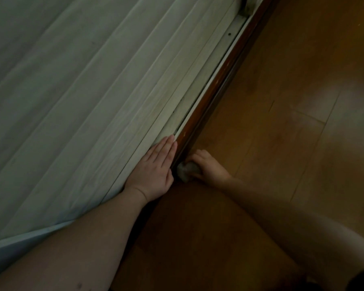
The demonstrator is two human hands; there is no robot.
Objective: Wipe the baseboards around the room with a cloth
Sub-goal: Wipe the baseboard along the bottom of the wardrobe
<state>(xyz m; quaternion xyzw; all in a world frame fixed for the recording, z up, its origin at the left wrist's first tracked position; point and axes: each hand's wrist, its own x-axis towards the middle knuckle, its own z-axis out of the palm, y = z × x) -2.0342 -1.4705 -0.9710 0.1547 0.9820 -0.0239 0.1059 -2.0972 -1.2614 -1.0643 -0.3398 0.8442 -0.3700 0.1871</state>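
1. The left hand [153, 164] lies flat with its fingers straight and together, pressing on the pale curtain [88, 97] just above the baseboard [214, 93].
2. The right hand [206, 164] curls its fingers round a small grey cloth [186, 169], gripping it low against the reddish-brown baseboard where that strip meets the wooden floor [292, 101].
3. The cloth sits just left of the right hand's knuckles and just below and right of the left hand's thumb side, in the narrow gap between the two hands.
4. A white rail [223, 64] runs along the top of the baseboard, away from both hands.
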